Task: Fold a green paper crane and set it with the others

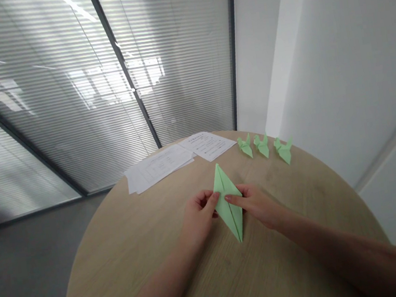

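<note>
A light green sheet of origami paper [230, 212], folded into a long diamond with a crease down its middle, is held above the table. My left hand [202, 211] pinches its left side, thumb on the front face and fingers behind. On the opposite side my right hand [254, 202] grips the paper the same way, its thumb lying across the front near the middle. One point of the diamond faces away from me and the other faces toward me. The fingers behind the paper are partly hidden.
Three folded green paper birds [245, 146] stand in a row at the table's far right edge. Printed white sheets [163, 165] overlap at the back left. The round wooden table [124, 255] borders a glass partition with blinds [188, 72] and a white wall [353, 50].
</note>
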Tool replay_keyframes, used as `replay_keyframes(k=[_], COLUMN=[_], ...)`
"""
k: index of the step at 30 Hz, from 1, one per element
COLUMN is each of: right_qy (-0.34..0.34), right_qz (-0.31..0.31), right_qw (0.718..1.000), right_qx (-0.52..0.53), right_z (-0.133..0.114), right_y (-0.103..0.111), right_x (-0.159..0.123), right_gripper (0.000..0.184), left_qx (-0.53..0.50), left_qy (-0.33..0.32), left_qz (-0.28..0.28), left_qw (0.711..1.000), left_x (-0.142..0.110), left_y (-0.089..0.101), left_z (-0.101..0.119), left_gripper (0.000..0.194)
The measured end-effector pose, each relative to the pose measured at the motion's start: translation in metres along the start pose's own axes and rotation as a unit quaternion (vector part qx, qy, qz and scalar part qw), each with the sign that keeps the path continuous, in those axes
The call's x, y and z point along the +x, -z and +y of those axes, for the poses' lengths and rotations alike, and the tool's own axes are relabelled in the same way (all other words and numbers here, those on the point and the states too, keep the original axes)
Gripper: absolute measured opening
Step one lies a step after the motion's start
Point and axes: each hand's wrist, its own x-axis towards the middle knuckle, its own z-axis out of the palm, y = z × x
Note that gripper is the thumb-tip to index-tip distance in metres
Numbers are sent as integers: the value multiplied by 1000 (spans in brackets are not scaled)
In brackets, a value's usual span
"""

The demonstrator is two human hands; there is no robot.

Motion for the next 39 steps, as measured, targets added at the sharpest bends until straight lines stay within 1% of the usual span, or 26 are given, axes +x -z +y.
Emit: replay_keyframes(k=[4, 6, 9, 17, 22, 25, 27, 29, 31, 33, 36, 39], right_qy=[-21, -19, -11, -2, -1, 12, 25, 38, 50, 53, 33, 28], right_qz=[31, 46, 49, 50, 48, 39, 28, 18, 14, 13, 3, -12], right_qw=[999, 998, 998, 998, 999, 999, 999, 999, 999, 998, 999, 999], right_qx=[20, 29, 44, 36, 21, 16, 12, 6, -7, -18, -19, -21], right_z=[0, 0, 1, 0, 0, 1, 1, 0, -1, -2, -1, 2], right_y=[5, 6, 8, 8, 6, 4, 2, 0, -1, -1, 0, 0], right_x=[2, 3, 4, 3, 2, 1, 1, -1, -2, -2, -2, 0], right_gripper=[47, 47, 47, 43, 42, 40, 38, 36, 35, 36, 45, 51], left_qx=[-22, -10, 6, -9, -13, -21, -50, -74, -76, -65, -44, -39], left_qy=[-37, -44, -42, -35, -32, -46, -53, -45, -24, -2, 24, 35], left_qz=[34, 27, 6, 5, -29, -25, -27, -37, -50, -67, -91, -86], left_qw=[998, 999, 999, 999, 999, 998, 997, 996, 996, 996, 995, 995], left_x=[0, 0, -1, -1, -2, -3, -4, -4, -4, -3, -1, 1], left_y=[2, 3, 4, 4, 3, 0, -2, -3, -3, -3, -1, 0], left_z=[5, 6, 6, 6, 7, 8, 8, 7, 7, 5, 1, -3], left_gripper=[38, 32, 30, 27, 29, 32, 40, 52, 58, 55, 46, 45])
